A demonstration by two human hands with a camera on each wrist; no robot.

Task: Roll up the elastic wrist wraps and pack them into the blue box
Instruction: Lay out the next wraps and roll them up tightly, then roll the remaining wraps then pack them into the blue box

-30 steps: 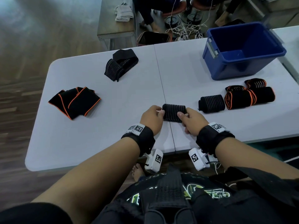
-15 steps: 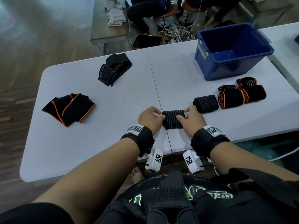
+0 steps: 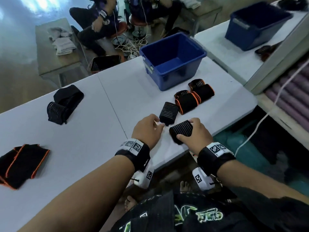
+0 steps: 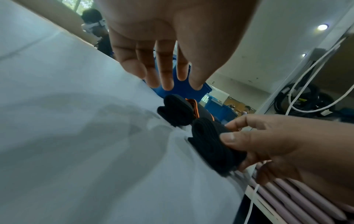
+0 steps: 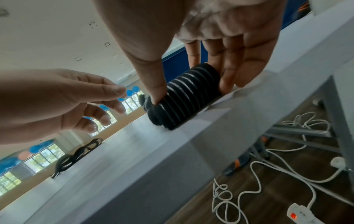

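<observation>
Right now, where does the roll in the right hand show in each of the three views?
Head: the roll lies low and right of centre, near the table's front edge, gripped by the right hand.
Left wrist: right of centre, with the thumb on it.
Right wrist: centre, upper half, ribs facing the camera.
Shared landmark: the blue box.

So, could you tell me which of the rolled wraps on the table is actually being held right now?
The striped black roll nearest the table edge: the right hand grips it. The other rolls lie untouched beside it.
</observation>
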